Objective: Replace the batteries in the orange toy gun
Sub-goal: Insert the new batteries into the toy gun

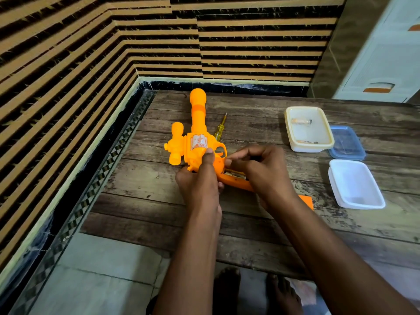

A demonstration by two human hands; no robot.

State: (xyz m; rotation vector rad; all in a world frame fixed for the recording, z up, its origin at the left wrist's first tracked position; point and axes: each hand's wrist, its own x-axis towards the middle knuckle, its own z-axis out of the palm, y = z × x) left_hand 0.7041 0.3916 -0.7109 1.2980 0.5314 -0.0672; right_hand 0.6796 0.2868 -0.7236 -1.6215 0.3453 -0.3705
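Holding: left hand (200,176) is gripping the orange toy gun (197,142), barrel pointing away.
Reaching: right hand (256,169) is curling fingers over the open grip compartment (234,176), just beside.

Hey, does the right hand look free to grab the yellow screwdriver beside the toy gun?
Probably not yet: the right hand is busy at the orange toy gun's open grip. The yellow screwdriver lies uncovered just beyond it.

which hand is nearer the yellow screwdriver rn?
Left. The left hand grips the orange toy gun body, thumb up just below-left of the yellow screwdriver. The right hand sits further down at the open battery compartment in the grip.
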